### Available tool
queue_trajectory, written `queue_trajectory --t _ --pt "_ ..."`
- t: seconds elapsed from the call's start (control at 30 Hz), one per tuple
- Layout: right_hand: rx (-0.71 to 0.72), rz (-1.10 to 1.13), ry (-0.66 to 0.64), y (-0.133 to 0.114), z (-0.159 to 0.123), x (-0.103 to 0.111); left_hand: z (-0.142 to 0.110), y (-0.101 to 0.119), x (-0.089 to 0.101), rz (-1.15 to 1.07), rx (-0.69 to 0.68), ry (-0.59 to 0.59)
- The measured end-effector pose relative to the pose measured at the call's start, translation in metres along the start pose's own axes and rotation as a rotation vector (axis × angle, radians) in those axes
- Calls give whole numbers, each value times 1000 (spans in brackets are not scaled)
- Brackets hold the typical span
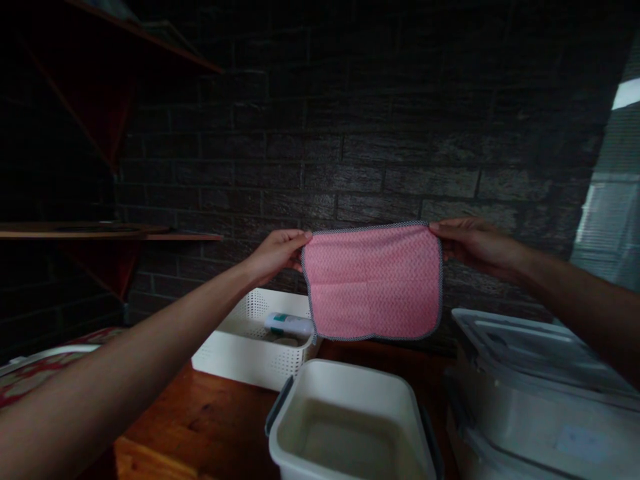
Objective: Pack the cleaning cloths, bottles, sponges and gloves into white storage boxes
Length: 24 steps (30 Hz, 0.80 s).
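Note:
A pink cleaning cloth (373, 283) with a dark checked border hangs spread out in the air, held up by its two upper corners. My left hand (280, 252) pinches the upper left corner between thumb and fingers. At the upper right corner, my right hand (473, 243) is closed on the cloth in the same way. Below the cloth stands an open white plastic bin (350, 373) with grey side handles; its visible inside holds nothing. The cloth's lower left edge overlaps the view of a white perforated basket (235, 360) behind.
A white bottle (290, 325) with a green label lies in the basket. Lidded storage boxes (540, 387) are stacked at right on the wooden tabletop (215, 427). Wall shelves (185, 237) jut out at left from a dark brick wall (350, 120).

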State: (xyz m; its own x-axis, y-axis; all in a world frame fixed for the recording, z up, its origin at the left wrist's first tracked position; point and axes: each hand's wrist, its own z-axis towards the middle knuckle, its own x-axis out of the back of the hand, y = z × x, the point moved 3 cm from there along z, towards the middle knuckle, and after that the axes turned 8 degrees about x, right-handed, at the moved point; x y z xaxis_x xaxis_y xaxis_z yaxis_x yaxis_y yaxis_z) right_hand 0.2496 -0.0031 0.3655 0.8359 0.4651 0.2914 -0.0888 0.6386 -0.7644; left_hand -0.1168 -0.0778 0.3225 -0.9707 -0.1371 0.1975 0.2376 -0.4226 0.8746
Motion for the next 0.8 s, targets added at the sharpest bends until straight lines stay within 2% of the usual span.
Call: queue_trajectory --t 0.43,0.67,0.8 --pt "-91 29 -33 1 -8 -16 5 -23 -8 122 11 -2" --pt "-116 63 -41 -15 -14 -53 9 -51 -26 289 10 -18" --pt "-153 82 -120 -24 -13 -83 4 -46 -36 369 -29 29"
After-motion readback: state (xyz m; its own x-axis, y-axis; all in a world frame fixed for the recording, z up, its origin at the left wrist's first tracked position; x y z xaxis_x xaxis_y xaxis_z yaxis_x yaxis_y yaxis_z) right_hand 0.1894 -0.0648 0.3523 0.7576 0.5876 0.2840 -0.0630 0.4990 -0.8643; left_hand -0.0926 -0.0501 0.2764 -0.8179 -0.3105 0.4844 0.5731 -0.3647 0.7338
